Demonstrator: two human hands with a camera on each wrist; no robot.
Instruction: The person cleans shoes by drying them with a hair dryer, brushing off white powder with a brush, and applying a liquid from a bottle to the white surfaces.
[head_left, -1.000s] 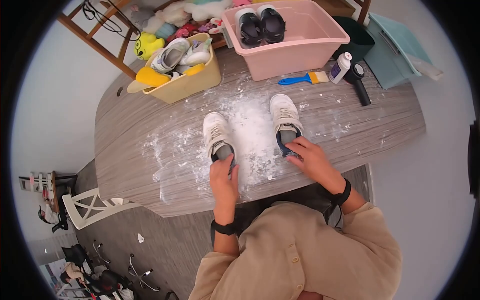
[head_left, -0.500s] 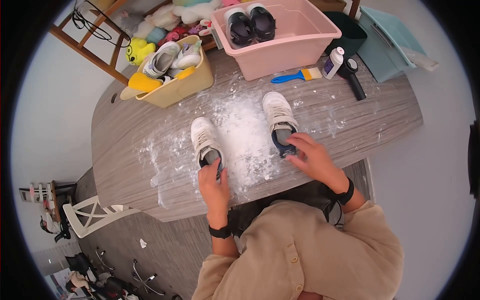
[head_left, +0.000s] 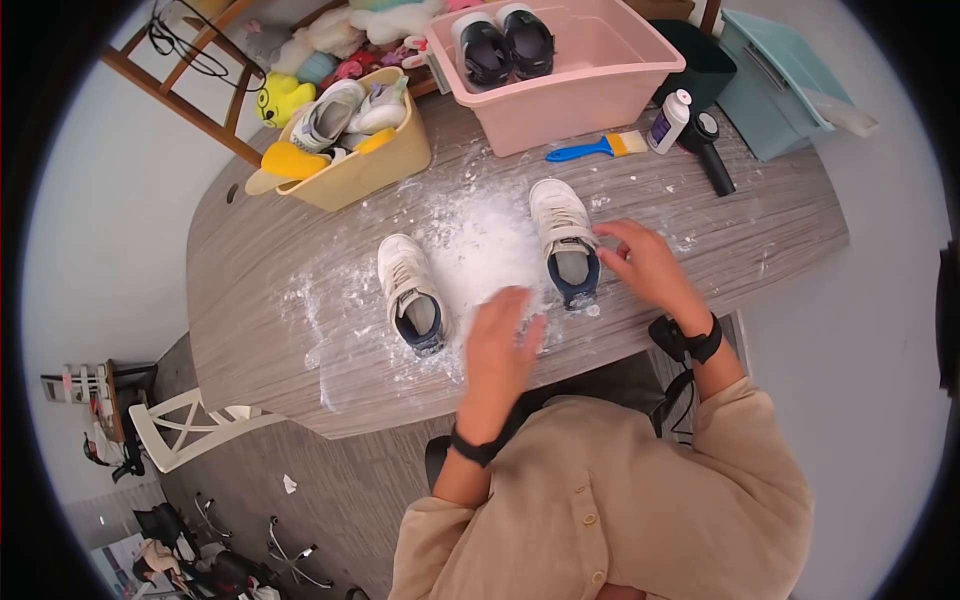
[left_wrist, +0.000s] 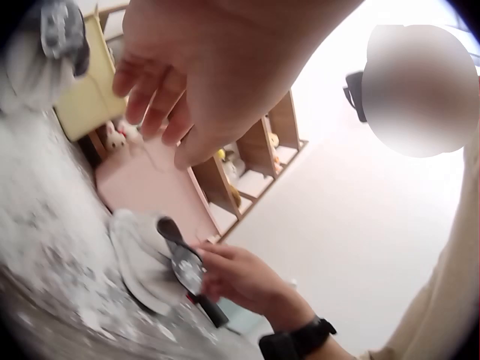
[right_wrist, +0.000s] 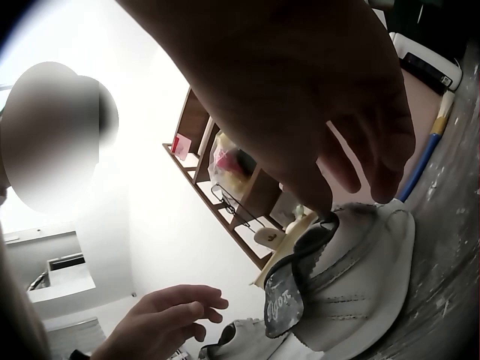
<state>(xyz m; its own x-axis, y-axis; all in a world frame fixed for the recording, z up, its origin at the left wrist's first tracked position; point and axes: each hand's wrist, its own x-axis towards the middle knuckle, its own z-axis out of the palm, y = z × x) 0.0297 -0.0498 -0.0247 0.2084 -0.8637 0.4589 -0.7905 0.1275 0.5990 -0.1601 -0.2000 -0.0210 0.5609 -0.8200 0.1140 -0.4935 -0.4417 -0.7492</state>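
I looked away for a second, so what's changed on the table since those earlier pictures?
The left hand let go of the left shoe's heel and moved right, over the white powder. The right hand went forward from the right shoe's heel to its outer side. The left shoe looks slightly farther left. The right shoe, brush, bottle and pink bin stayed put.

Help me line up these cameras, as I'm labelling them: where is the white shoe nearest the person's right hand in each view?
Head: the white shoe is right of centre, slightly above middle, beside the right hand.
Left wrist: the white shoe is below and left of centre.
Right wrist: the white shoe is large, at lower right.
Shared landmark: the pink bin, partly hidden in both wrist views.
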